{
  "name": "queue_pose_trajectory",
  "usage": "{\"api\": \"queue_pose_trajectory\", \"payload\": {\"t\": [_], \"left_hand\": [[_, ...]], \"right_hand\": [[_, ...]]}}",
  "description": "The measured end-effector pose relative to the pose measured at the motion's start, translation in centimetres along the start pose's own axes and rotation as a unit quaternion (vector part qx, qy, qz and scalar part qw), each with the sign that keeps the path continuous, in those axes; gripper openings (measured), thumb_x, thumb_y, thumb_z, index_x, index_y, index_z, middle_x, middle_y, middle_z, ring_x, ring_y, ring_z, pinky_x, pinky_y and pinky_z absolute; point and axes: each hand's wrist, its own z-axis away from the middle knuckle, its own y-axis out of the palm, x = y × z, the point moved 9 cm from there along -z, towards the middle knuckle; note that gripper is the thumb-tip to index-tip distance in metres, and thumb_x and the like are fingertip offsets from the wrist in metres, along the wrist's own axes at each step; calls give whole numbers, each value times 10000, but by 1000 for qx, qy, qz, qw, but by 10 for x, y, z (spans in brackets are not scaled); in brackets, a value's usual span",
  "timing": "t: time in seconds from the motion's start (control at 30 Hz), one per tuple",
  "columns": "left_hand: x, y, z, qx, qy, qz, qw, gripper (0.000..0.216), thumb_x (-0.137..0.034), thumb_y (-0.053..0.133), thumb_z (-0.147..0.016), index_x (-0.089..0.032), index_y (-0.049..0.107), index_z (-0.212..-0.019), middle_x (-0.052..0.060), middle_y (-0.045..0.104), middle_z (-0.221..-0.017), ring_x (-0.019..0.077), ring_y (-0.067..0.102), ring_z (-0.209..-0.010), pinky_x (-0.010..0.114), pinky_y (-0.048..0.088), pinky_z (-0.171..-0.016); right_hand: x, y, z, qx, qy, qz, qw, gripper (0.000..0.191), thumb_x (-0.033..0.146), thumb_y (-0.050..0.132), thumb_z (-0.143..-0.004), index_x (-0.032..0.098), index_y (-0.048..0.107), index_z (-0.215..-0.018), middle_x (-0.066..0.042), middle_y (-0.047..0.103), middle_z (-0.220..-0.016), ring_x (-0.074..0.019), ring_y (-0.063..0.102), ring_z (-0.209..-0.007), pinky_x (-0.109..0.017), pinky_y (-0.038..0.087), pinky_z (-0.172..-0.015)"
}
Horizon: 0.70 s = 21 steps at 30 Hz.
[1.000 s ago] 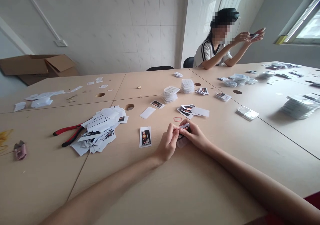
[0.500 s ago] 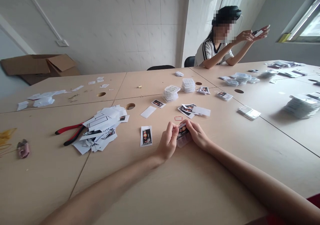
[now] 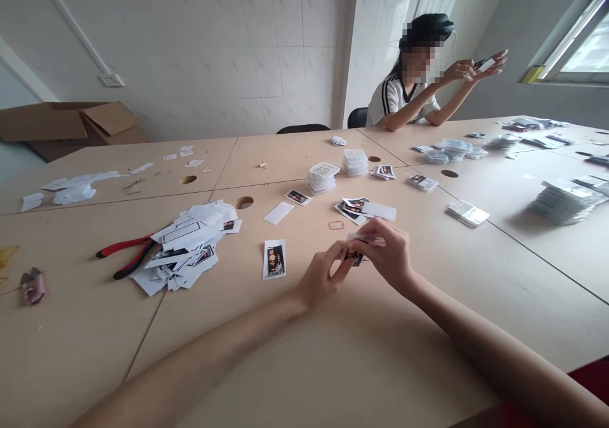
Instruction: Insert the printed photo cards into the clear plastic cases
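Live: our right hand [image 3: 387, 253] pinches a printed card [image 3: 354, 258] | left hand [image 3: 323, 276] grip unclear | stacked sleeves [image 3: 561, 203] right | loose paper scraps [image 3: 188, 247] left

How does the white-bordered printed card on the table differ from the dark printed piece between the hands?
The white-bordered printed card lies flat on the pale table, fully visible and untouched. The dark printed piece is raised off the table, held between the left hand and right hand, mostly hidden. Both show dark print.
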Motion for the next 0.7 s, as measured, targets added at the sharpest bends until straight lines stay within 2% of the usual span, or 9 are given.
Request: {"api": "queue_pose_trajectory", "payload": {"t": [0.13,0.3,0.43,0.7], "left_hand": [[12,-1,-1,4,-25,-11,1000,90,-244,377,-819,-171,422,-792,0,492,-720,100,451,-656,209,361,-571],[18,-7,-1,-21,-39,-14,999,132,-243,386,-813,-177,365,-701,-44,373,-621,75,335,-561,198,294,-521],[16,-9,-1,-30,-44,-8,999,97,-234,388,-813,-171,402,-741,-39,386,-633,77,330,-564,202,276,-519],[15,-13,-1,-51,-43,40,997,140,-290,408,-809,-161,458,-786,-23,448,-663,87,385,-582,209,317,-551]], "right_hand": [[6,7,1,48,-72,24,996,193,268,570,-716,194,438,-596,32,458,-544,-94,401,-501,-216,336,-478],[5,14,1,80,-82,14,993,152,239,515,-767,191,433,-648,21,479,-592,-98,435,-543,-211,360,-508],[6,17,1,98,-82,8,992,113,200,465,-795,191,426,-689,10,488,-628,-101,450,-573,-208,370,-522],[11,10,-1,86,-122,26,988,81,174,406,-819,195,458,-761,0,500,-662,-111,465,-600,-233,384,-579]]}}
